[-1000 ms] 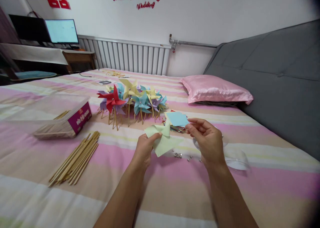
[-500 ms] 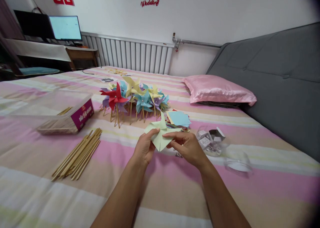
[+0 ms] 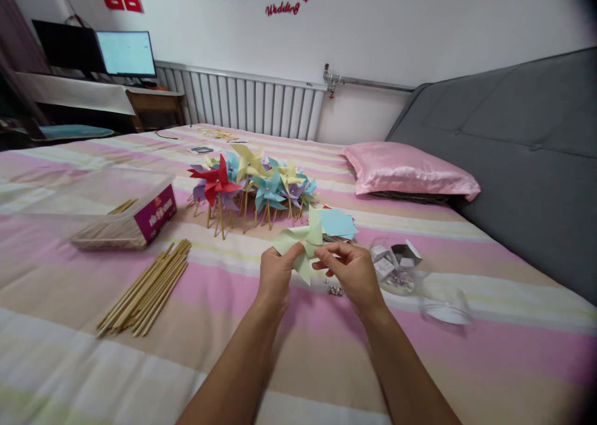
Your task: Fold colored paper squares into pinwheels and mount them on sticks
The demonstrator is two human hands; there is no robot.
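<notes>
A pale green paper pinwheel (image 3: 303, 266), its blades partly folded in, is held up between both hands above the bed. My left hand (image 3: 276, 275) is closed on it, with the thumb pressed near its centre. My right hand (image 3: 352, 272) pinches the right side of the paper with thumb and fingertips. Just below the right fingers lie several small shiny pins (image 3: 334, 290). Behind the paper is a stack of coloured paper squares (image 3: 338, 223), blue on top. Finished pinwheels on sticks (image 3: 268, 188) stand in a cluster beyond, a red one foremost.
Loose wooden sticks (image 3: 149, 288) lie at left, below a clear plastic box (image 3: 156, 216) with more sticks. At right are a clear tub (image 3: 396, 269) of small boxes and its clear lid (image 3: 446, 310). A pink pillow (image 3: 410, 170) rests by the grey headboard (image 3: 508, 151).
The paper has turned, and another blade now folds in toward its centre. My right hand has shifted from the flat right corner to a pinch beside the centre.
</notes>
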